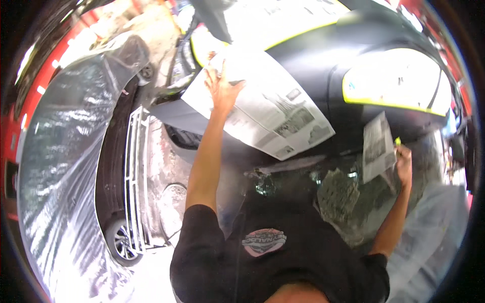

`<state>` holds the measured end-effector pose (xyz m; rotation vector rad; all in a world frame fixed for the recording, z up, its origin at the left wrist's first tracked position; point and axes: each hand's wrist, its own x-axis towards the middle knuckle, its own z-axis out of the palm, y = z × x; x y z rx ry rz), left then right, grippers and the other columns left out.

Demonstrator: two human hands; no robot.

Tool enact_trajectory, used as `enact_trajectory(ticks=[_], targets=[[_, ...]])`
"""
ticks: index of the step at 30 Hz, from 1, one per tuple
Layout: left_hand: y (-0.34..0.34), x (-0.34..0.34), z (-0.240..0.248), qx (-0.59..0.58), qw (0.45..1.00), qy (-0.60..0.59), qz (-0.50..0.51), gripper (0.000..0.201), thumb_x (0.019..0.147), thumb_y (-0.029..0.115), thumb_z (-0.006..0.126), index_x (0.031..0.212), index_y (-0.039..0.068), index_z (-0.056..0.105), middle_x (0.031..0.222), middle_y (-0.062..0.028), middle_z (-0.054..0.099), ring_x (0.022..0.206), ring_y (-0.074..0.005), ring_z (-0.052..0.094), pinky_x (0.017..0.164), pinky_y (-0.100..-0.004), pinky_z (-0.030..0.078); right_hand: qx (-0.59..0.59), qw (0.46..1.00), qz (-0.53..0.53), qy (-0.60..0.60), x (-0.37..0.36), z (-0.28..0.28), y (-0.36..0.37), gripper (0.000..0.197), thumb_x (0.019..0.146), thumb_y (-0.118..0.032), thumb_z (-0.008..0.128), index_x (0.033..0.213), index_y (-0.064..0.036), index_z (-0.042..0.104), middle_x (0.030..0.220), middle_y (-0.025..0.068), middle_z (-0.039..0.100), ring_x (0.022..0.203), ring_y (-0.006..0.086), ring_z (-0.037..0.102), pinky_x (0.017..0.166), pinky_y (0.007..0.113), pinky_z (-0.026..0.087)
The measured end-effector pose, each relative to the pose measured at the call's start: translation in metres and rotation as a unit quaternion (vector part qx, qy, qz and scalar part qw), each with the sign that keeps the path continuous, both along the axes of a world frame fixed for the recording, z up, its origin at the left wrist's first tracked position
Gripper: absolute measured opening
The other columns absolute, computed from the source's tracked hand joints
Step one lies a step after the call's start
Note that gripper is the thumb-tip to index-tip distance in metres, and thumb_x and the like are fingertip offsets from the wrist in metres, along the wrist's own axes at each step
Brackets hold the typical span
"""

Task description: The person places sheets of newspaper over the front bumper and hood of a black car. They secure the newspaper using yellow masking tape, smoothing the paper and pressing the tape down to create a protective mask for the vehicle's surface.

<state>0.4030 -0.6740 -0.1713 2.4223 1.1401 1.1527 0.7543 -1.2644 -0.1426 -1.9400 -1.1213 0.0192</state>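
A large sheet of newspaper (273, 108) lies against the dark car body (316, 65), one corner hanging over its lower side. My left hand (221, 91) is spread open on the sheet's upper left part, fingers apart. Off to the right, my right hand (403, 159) is closed around the edge of a smaller, folded newspaper (378, 146), held away from the car. A small yellow-green bit (397, 141) sticks up by the right fingers; what it is I cannot make out. Bright glare washes out the top of the large sheet.
Yellow-green tape edges the paper-covered window (396, 83) at the right and another covered area at the top. On the left stands a second car under clear plastic sheeting (65, 151), with a white metal frame (132, 187) beside it. Translucent sheeting (434, 242) hangs at lower right.
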Motion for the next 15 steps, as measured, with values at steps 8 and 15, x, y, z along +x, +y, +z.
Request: enact_trajectory(ticks=[8, 15], targets=[[0.081, -0.001, 0.026, -0.127, 0.992, -0.01, -0.016, 0.072, 0.081, 0.036, 0.083, 0.146, 0.018, 0.056, 0.143, -0.0145, 0.06, 0.131, -0.0398, 0.054, 0.111, -0.0597, 0.038, -0.056, 0.991, 0.016, 0.123, -0.137, 0.039, 0.097, 0.011, 0.086, -0.003, 0.068, 0.092, 0.0052, 0.072, 0.08, 0.0031, 0.069, 0.077, 0.0137, 0.06, 0.076, 0.033, 0.05], [0.131, 0.029, 0.031, -0.226, 0.951, -0.168, -0.126, 0.018, 0.081, 0.018, 0.075, 0.091, 0.003, 0.074, 0.091, -0.0215, 0.074, 0.089, -0.0406, 0.072, 0.083, -0.0464, 0.057, -0.031, 0.981, 0.042, 0.187, -0.237, 0.06, 0.208, 0.015, 0.086, 0.0, 0.07, 0.099, 0.0035, 0.075, 0.082, -0.0043, 0.066, 0.075, 0.0056, 0.053, 0.066, 0.026, 0.042]])
